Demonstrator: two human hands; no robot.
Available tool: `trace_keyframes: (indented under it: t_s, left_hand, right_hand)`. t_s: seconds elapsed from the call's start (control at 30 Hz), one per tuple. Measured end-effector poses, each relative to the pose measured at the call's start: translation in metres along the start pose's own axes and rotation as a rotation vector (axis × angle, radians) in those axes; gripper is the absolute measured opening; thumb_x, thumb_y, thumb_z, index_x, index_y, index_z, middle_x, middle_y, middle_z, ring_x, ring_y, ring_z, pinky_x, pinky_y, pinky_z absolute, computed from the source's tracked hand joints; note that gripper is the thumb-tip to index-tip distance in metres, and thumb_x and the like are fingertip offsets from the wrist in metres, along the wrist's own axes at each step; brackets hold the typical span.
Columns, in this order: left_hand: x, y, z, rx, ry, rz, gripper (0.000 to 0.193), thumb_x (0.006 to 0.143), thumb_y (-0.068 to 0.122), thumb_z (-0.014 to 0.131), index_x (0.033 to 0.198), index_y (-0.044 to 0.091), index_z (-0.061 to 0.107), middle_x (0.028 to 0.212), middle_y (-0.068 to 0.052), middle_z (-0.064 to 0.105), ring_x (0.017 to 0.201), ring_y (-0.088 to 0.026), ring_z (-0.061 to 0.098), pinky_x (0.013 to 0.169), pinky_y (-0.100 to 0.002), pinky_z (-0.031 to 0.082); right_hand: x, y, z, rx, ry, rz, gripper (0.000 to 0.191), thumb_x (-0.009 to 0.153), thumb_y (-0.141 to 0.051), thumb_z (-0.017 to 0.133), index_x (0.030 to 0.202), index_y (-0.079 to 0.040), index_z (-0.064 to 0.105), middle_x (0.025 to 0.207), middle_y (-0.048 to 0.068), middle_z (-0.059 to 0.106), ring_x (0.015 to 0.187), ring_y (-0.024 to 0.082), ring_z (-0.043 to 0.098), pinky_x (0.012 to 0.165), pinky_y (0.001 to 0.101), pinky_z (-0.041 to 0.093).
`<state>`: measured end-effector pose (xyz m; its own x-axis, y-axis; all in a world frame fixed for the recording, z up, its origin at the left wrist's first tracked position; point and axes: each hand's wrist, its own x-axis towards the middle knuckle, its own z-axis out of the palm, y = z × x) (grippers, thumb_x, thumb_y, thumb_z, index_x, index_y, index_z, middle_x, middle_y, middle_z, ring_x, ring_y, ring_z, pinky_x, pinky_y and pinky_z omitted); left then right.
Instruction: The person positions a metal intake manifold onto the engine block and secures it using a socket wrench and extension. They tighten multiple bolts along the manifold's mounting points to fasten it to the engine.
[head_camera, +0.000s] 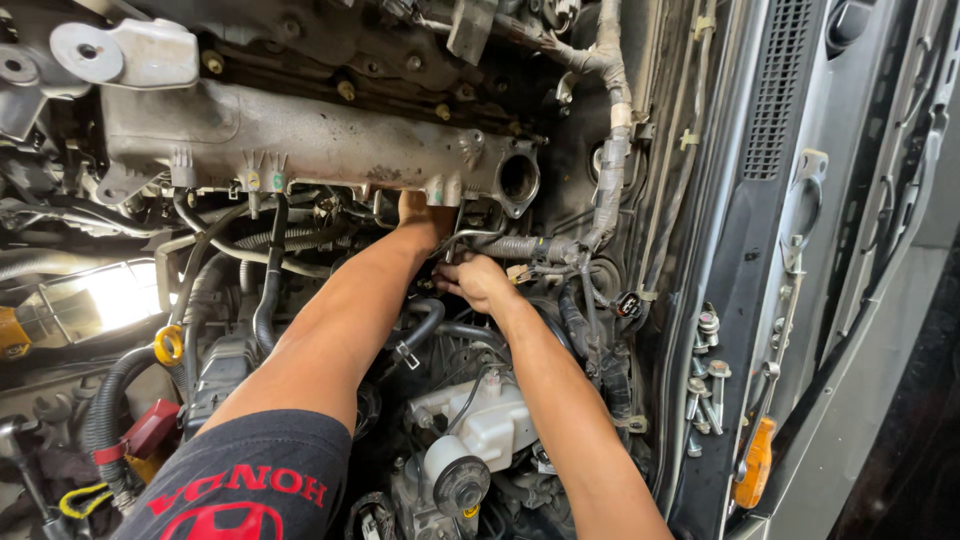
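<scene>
I am looking down into a car's engine bay. My left hand (418, 215) reaches far in under the grey metal intake manifold (310, 140); its fingers are hidden behind the manifold's lower edge. My right hand (478, 280) is just below and to the right, fingers curled among black hoses and a thin metal pipe (470, 238). What the fingers grip is hidden. A ribbed wiring loom (612, 170) runs down beside the hands.
A white fluid reservoir (480, 420) with a black cap sits below my right forearm. Loose bolts and sockets (705, 385) and an orange-handled screwdriver (755, 465) lie on the cowl at right. A work lamp (95, 298) glows at left, near a yellow dipstick ring (168, 345).
</scene>
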<state>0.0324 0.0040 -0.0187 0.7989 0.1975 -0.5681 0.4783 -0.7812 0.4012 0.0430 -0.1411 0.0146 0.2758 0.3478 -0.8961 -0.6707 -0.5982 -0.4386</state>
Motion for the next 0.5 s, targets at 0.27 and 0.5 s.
trace_keyframes:
  t_s: [0.27, 0.5]
  left_hand:
    - [-0.0057, -0.0005, -0.0054, 0.170, -0.078, 0.012, 0.059, 0.106, 0.032, 0.030, 0.164, 0.021, 0.020, 0.171, -0.015, 0.021, 0.155, -0.035, 0.023, 0.122, -0.055, 0.013]
    - [-0.0048, 0.0024, 0.0000, 0.095, -0.026, -0.015, 0.065, 0.105, 0.035, 0.030, 0.165, 0.021, 0.011, 0.169, -0.013, 0.020, 0.154, -0.033, 0.024, 0.120, -0.055, 0.012]
  right_hand:
    - [0.0013, -0.0010, -0.0034, 0.057, -0.071, 0.010, 0.022, 0.094, 0.000, 0.060, 0.115, -0.005, 0.066, 0.109, 0.007, 0.068, 0.098, 0.019, 0.066, 0.088, 0.0293, 0.057]
    - [0.0067, 0.0005, -0.0011, -0.004, 0.015, 0.017, 0.024, 0.093, 0.002, 0.065, 0.114, -0.006, 0.061, 0.111, 0.006, 0.066, 0.103, 0.020, 0.066, 0.091, 0.0350, 0.057]
